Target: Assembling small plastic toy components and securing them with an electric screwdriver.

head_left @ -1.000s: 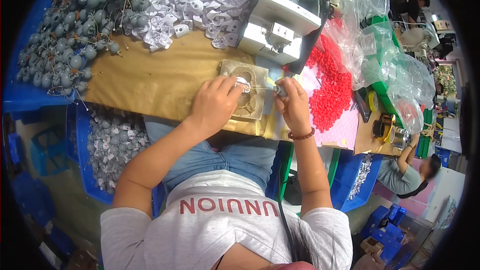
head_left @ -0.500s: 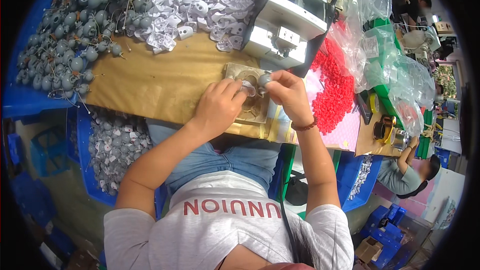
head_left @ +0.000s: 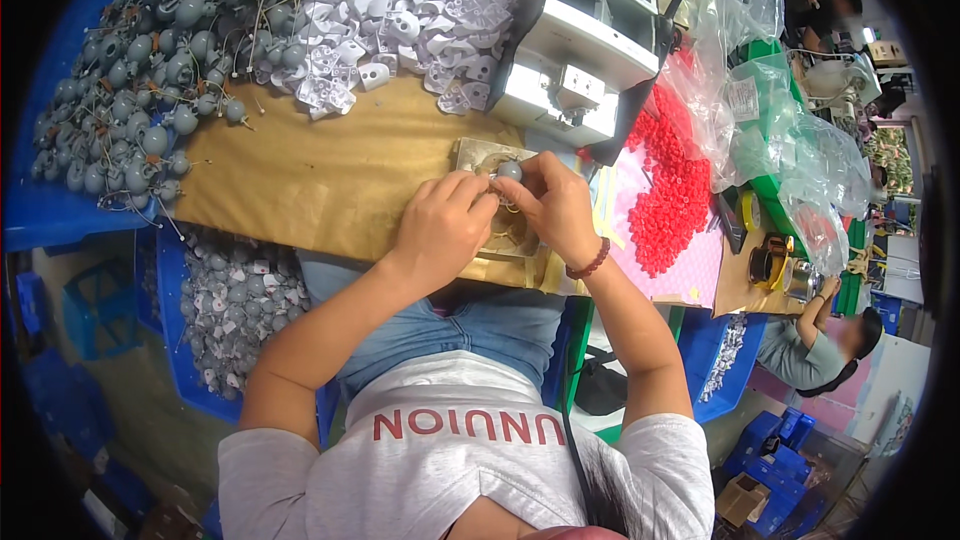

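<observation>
A small grey ball-shaped part (head_left: 509, 171) sits at the fingertips of my right hand (head_left: 556, 212), whose thumb and fingers close round it. Beneath both hands lies a square metal fixture (head_left: 476, 152) with shaped recesses, close to the table's front edge. My left hand (head_left: 445, 222) rests over the fixture's left side. Its fingers are bent together and their tips meet the right fingertips beside the grey part. Whatever lies under the left fingertips is hidden.
Grey ball parts with wires (head_left: 130, 90) heap at the left, beside white curved plastic pieces (head_left: 400, 25). A white and silver machine (head_left: 575, 50) stands behind the fixture. Small red pieces (head_left: 668, 190) spread to its right. Another person (head_left: 810, 350) works at the far right.
My right hand has brought the grey ball part left and slightly down, to the left fingertips over the fixture. The left hand has barely moved; a white piece seen there earlier is now hidden.
</observation>
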Available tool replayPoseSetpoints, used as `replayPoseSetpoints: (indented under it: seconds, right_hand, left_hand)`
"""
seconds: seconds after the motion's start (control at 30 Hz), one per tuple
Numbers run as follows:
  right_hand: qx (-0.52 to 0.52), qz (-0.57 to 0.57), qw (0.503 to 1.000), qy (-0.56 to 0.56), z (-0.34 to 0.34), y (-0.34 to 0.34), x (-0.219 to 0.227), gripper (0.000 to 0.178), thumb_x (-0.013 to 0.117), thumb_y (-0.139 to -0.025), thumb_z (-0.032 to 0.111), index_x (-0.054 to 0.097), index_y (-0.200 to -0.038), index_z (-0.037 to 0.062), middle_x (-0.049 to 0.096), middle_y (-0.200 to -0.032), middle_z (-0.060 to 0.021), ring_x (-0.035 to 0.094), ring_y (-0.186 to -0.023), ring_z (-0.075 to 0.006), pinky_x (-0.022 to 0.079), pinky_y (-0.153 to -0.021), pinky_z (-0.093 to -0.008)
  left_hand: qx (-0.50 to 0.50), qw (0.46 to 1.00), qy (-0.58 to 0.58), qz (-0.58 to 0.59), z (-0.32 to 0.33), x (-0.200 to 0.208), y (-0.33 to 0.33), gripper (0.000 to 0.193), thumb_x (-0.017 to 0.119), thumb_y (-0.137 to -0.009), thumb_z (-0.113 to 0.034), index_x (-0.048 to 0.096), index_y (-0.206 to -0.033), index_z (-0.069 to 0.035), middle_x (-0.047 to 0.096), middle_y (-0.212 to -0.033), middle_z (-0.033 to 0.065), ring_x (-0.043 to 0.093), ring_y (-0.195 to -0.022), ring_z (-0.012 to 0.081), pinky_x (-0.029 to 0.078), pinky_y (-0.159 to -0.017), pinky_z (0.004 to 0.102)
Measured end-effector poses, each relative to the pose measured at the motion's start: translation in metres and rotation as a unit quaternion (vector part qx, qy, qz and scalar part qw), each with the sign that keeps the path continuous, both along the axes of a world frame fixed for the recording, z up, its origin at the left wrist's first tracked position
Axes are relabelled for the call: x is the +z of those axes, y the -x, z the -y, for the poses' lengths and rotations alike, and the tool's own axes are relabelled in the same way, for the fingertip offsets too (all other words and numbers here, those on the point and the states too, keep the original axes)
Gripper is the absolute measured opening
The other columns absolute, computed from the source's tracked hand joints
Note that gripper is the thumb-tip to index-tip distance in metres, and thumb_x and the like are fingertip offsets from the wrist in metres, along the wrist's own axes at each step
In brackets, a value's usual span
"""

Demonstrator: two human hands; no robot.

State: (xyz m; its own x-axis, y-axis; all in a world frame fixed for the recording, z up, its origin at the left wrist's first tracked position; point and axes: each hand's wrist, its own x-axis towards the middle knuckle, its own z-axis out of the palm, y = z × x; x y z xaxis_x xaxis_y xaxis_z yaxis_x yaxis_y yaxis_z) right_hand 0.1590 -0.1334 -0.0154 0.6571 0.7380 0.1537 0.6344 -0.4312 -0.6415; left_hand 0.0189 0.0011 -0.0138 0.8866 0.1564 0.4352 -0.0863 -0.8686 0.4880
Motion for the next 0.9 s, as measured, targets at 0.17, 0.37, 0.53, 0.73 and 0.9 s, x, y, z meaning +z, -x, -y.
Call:
replayPoseSetpoints:
  seconds: [0.17,0.37,0.53,0.73,0.9]
  right_hand:
    - [-0.035,-0.003,0.999,-0.011,-0.003,0.009,0.005,0.049,0.080,-0.082,0.028,0.055,-0.116,0.0028,0.061,-0.067,-0.0058,0.061,-0.056,-0.0209,0.048,-0.053,-0.0330]
    - [-0.042,0.009,0.969,-0.244,0.013,-0.026,0.014,0.031,0.066,-0.091,0.005,0.056,-0.121,0.0004,0.059,-0.096,-0.0093,0.061,-0.078,-0.0150,0.049,-0.067,-0.0269]
    - [-0.181,0.136,0.941,-0.250,0.019,-0.129,-0.007,0.044,0.061,-0.095,0.013,0.048,-0.133,-0.0044,0.059,-0.109,-0.0165,0.060,-0.095,-0.0250,0.049,-0.081,-0.0346]
    - [-0.197,-0.067,0.913,-0.351,0.017,-0.123,0.017,0.055,0.070,-0.091,0.009,0.044,-0.137,-0.0018,0.063,-0.095,-0.0058,0.063,-0.083,-0.0140,0.053,-0.075,-0.0303]
    - [-0.008,-0.084,0.819,-0.568,-0.004,-0.062,0.119,0.073,0.073,-0.085,-0.002,0.030,-0.145,-0.0022,0.066,-0.086,-0.0082,0.066,-0.072,-0.0142,0.054,-0.071,-0.0266]
  left_hand:
    - [0.050,0.997,0.046,-0.032,0.002,0.017,-0.014,0.037,0.074,-0.075,-0.009,0.064,-0.110,-0.007,0.062,-0.107,0.0086,0.059,-0.105,0.0285,0.051,-0.084,0.0394]
    - [0.058,0.997,0.005,-0.048,0.005,0.009,-0.024,0.038,0.074,-0.075,-0.013,0.063,-0.111,-0.008,0.061,-0.100,0.0065,0.058,-0.099,0.0279,0.053,-0.078,0.0388]
    - [0.058,0.996,-0.014,-0.062,0.006,0.010,-0.027,0.036,0.074,-0.074,-0.013,0.064,-0.109,-0.009,0.060,-0.095,0.0057,0.057,-0.094,0.0271,0.054,-0.075,0.0390]
    - [0.060,0.997,-0.003,-0.038,0.006,0.007,-0.025,0.034,0.074,-0.075,-0.014,0.064,-0.107,-0.009,0.060,-0.095,0.0061,0.057,-0.094,0.0275,0.054,-0.074,0.0393]
    - [0.069,0.996,0.011,-0.061,0.007,0.008,-0.022,0.035,0.074,-0.075,-0.014,0.064,-0.108,-0.009,0.060,-0.096,0.0065,0.057,-0.097,0.0284,0.054,-0.074,0.0403]
